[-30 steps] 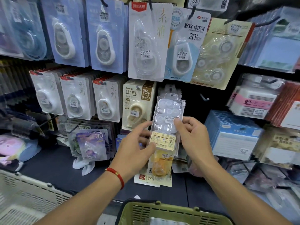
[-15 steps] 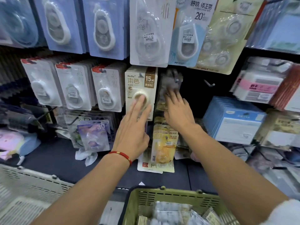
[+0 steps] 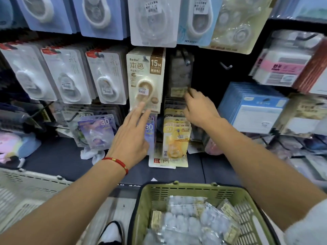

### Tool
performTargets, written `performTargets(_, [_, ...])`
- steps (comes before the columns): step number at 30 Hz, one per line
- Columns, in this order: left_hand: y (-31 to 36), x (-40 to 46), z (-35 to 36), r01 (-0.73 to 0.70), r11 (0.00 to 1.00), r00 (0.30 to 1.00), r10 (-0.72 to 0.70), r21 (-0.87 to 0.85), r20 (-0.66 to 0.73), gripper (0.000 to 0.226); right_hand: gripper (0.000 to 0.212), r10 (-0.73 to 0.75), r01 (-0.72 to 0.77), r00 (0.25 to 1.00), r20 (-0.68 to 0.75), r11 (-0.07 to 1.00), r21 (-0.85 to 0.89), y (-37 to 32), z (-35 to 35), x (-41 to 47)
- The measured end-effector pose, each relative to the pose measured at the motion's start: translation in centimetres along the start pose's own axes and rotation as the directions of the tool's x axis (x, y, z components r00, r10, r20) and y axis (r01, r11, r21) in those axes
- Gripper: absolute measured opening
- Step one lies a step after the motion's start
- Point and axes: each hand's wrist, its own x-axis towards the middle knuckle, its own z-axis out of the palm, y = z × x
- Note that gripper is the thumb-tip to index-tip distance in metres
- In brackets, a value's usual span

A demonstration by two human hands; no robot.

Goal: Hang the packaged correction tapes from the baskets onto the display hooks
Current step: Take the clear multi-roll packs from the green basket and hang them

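Both hands up at the tape display, green basket below.

Left hand (image 3: pixel 131 137), red bracelet (image 3: pixel 116 161) on the wrist, is spread wide, fingertips touching the beige 15M pack (image 3: pixel 146 80) at its 12 o'clock. Right hand (image 3: pixel 200 108) has loosely bent fingers touching the bottom edge of the clear pack (image 3: pixel 180 75) hanging on its hook (image 3: pixel 185 59); grip unclear. More packs (image 3: pixel 191 220) lie in the basket (image 3: pixel 194 190) at 6 o'clock.

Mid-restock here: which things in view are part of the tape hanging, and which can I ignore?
Job:
- clear pack on its hook, right hand at its lower edge
- left hand, open
- green basket of packs
- bare hook

Ignore:
- beige 15M pack
- blue pads
- white basket
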Motion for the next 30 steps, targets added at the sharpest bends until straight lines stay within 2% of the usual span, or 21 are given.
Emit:
performTargets(2, [-0.3,-1.3,1.0,0.005,0.999,0.993,-0.009,0.037,0.119,0.079,0.036,-0.094,0.095,0.995,-0.044,0.995,0.018,0.4,0.0,-4.7])
performTargets(4, [-0.3,-3.3,2.4,-0.058,0.993,0.957,0.025,0.106,0.290,0.069,0.027,-0.159,0.159,0.987,-0.005,0.985,0.069,0.8,0.5,-9.8])
performTargets(7, [0.3,-7.8,5.1,-0.174,0.979,0.847,0.094,0.107,0.523,0.056,0.023,-0.193,0.152,0.947,0.256,0.973,0.172,0.6,2.9,-16.2])
performTargets(8, [0.7,-9.6,6.0,-0.179,0.980,0.815,0.098,0.088,0.571,0.053,0.022,-0.186,0.116,0.903,0.387,0.973,0.198,0.2,4.1,-18.0])
performTargets(9, [1.1,-11.4,6.9,-0.180,0.980,0.784,0.092,0.083,0.614,0.053,0.025,-0.182,0.084,0.828,0.531,0.976,0.203,-0.2,5.5,-20.0])
performTargets(11, [2.0,-15.0,9.1,-0.147,0.986,0.733,0.053,0.082,0.679,0.055,0.039,-0.197,0.037,0.639,0.743,0.973,0.227,-1.2,8.4,-24.2])
performTargets(13, [3.1,-18.4,11.6,-0.091,0.991,0.676,-0.012,0.099,0.737,0.055,0.056,-0.217,-0.040,0.498,0.839,0.961,0.273,-2.1,11.2,-28.6])
performTargets(15, [4.5,-21.4,13.5,-0.019,0.992,0.621,-0.086,0.125,0.779,0.051,0.071,-0.227,-0.120,0.455,0.861,0.942,0.312,-3.0,13.3,-32.1])
performTargets(17, [5.5,-23.3,14.8,0.093,0.988,0.600,-0.157,0.127,0.784,0.050,0.081,-0.213,-0.181,0.486,0.848,0.924,0.336,-3.7,14.8,-34.7])
performTargets(18, [5.9,-23.8,15.1,0.156,0.980,0.609,-0.192,0.121,0.770,0.049,0.081,-0.189,-0.186,0.530,0.827,0.925,0.331,-4.0,15.4,-35.7])
performTargets(20, [6.1,-24.0,15.3,0.256,0.962,0.634,-0.242,0.095,0.734,0.046,0.074,-0.139,-0.143,0.634,0.761,0.946,0.292,-4.5,16.2,-36.8])
performTargets(22, [6.2,-23.9,15.1,0.307,0.949,0.645,-0.259,0.066,0.719,0.042,0.066,-0.125,-0.098,0.702,0.701,0.958,0.269,-5.0,16.8,-37.6])
performTargets(25, [6.4,-23.7,14.7,0.326,0.944,0.603,-0.247,0.048,0.759,0.049,0.054,-0.124,-0.049,0.786,0.605,0.964,0.261,-5.4,16.9,-37.8])
performTargets(26, [6.3,-23.8,14.6,0.316,0.947,0.587,-0.238,0.052,0.774,0.053,0.053,-0.105,-0.078,0.809,0.579,0.956,0.282,-5.2,16.8,-37.6])
performTargets(28, [6.0,-23.9,14.6,0.284,0.957,0.579,-0.222,0.061,0.785,0.055,0.052,-0.021,-0.260,0.818,0.575,0.879,0.401,-4.5,16.1,-36.9])
performTargets(30, [5.8,-23.9,14.7,0.278,0.959,0.611,-0.226,0.061,0.759,0.047,0.046,0.067,-0.535,0.754,0.654,0.641,0.551,-3.3,14.9,-36.1])
